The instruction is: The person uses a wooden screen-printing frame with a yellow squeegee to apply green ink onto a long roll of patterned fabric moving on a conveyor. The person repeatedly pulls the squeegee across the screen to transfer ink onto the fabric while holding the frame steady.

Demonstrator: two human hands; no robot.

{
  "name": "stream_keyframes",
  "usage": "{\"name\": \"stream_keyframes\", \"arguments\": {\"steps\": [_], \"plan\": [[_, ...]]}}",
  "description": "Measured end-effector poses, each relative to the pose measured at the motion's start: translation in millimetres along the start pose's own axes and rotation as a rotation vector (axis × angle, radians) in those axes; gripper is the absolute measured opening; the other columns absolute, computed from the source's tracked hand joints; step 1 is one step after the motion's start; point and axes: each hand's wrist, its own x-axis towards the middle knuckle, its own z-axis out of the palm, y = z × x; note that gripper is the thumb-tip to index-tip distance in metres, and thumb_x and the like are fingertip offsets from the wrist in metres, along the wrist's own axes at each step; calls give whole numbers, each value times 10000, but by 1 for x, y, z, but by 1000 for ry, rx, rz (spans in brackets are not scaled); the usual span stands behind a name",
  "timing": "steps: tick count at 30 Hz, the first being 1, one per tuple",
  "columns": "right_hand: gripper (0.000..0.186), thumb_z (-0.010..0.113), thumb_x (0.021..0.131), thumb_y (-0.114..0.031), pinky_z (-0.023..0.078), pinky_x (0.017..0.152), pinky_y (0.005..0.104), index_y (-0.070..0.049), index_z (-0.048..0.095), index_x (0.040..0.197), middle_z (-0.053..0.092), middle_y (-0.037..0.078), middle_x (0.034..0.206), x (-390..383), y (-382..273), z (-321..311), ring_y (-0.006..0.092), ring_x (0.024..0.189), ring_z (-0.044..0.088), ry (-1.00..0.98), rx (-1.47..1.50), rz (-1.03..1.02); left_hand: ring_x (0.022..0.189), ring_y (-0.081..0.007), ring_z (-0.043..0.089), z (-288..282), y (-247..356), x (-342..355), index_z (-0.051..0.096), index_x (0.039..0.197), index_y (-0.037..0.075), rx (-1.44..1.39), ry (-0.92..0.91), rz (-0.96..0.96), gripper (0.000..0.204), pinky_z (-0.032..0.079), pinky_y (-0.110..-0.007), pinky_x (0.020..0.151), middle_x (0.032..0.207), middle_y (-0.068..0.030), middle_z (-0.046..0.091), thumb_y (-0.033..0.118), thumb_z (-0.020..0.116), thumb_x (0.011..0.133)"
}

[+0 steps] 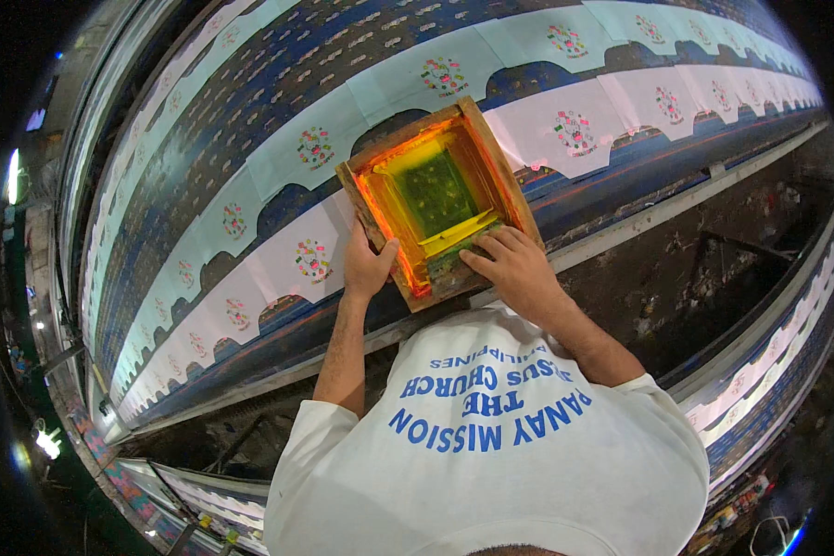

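Note:
A wooden screen printing frame (502, 159) rests on the long table over the near row of cut fabric pieces. Its inner walls are smeared with orange and yellow ink, and its mesh (433, 192) looks dark green. My left hand (369, 262) grips the frame's left side, thumb over the rim. Inside the near end of the frame, my right hand (512, 266) has its fingers closed over an ink-stained squeegee (459, 252). Along the squeegee's far side lies a streak of yellow ink (459, 232). Whatever fabric is under the frame is hidden.
White fabric pieces (565, 139) with small colourful prints lie in rows along the dark blue table (389, 56). A pale rail (621, 199) edges the table in front of me. Behind me, another table (760, 371) carries similar pieces, with a dark gap between.

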Motion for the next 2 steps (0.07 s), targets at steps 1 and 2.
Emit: {"name": "stream_keyframes", "arguments": {"steps": [1, 2], "plan": [[440, 670, 928, -108, 470, 1185, 511, -129, 707, 1366, 667, 152, 1383, 0, 0, 2, 350, 1325, 625, 14, -36, -9, 1298, -398, 685, 2, 3, 0, 442, 1590, 26, -11, 0, -11, 735, 517, -474, 1118, 1423, -211, 692, 200, 765, 953], [520, 713, 924, -71, 453, 1232, 506, -158, 703, 1437, 666, 117, 1443, 3, 0, 5, 330, 1383, 601, -3, -41, 52, 1303, -400, 683, 2, 7, 1, 423, 1604, 26, -21, 0, -22, 753, 514, -477, 1124, 1438, -211, 689, 202, 762, 955]]}}
